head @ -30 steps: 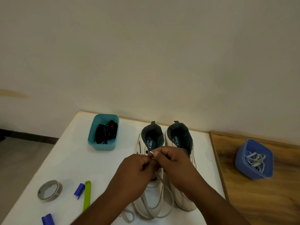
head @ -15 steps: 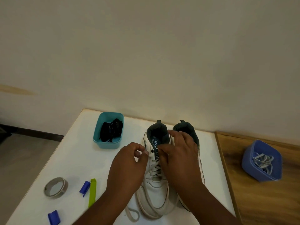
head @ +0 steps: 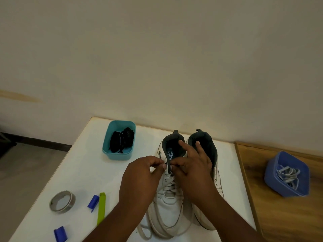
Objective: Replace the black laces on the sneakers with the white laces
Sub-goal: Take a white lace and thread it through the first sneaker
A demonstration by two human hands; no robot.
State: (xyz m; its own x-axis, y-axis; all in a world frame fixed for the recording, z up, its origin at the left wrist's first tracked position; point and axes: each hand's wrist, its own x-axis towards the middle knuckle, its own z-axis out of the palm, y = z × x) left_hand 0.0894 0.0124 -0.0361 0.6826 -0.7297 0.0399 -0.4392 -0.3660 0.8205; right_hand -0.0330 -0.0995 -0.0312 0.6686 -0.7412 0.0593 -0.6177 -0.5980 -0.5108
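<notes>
Your left hand (head: pixel 139 182) sits at the left sneaker (head: pixel 167 206), fingers curled, thumb and forefinger closed at the top eyelet on that shoe's left side; they appear to pinch the white lace (head: pixel 168 184) there, though the lace end itself is hidden under your fingertips. Your right hand (head: pixel 192 170) works the opposite side of the same shoe: thumb and forefinger meet at the top of the tongue, apparently pinching the lace, while the remaining fingers are spread and extend over the collar, one reaching toward the right sneaker (head: pixel 211 165).

Both sneakers stand side by side, touching, on the white table (head: pixel 83 172), heels toward its back edge by the wall, toes toward the front edge. The white lace crosses the lower eyelets of the left sneaker, and a slack loop of it lies on the table at the toe, near the front edge. Whether the right sneaker carries a lace cannot be told; your right forearm covers it.

The black laces (head: pixel 122 142) lie bundled in a teal tub (head: pixel 108 151) near the table's back-left corner, well apart from your hands. Spare white laces (head: pixel 286 173) rest in a blue tub (head: pixel 272 180) on the wooden surface (head: pixel 279 215) adjoining the table's right edge.

Toward the front-left corner lie a roll of tape (head: pixel 62 201), a green clip (head: pixel 101 208) with a blue clip (head: pixel 93 203) just beside it, and a second blue clip (head: pixel 60 234) at the front edge.
</notes>
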